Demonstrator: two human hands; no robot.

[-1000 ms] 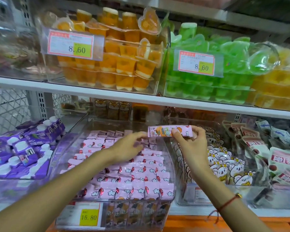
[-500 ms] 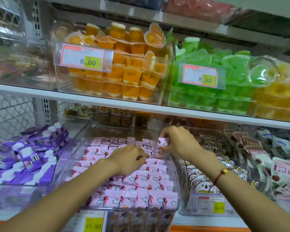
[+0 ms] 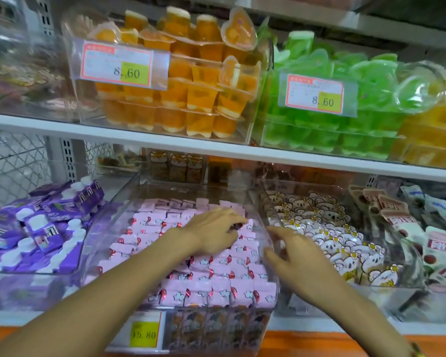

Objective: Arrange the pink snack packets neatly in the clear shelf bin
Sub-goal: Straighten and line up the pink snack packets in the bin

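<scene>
From the head camera, the clear bin (image 3: 264,220) sits on the lower shelf, filled with rows of pink packets (image 3: 216,279). A yellow tag (image 3: 142,334) on its front reads 15.80. Above the bin, tags on the orange jelly cups (image 3: 191,94) and green jelly cups (image 3: 319,124) read 8.60.

The left hand (image 3: 214,233) lies on the packets in the bin, fingers loosely bent, its grip holding nothing. The right hand (image 3: 294,256) hovers at the bin's right wall, grip wide. Open room shows only at the bin's back.
</scene>
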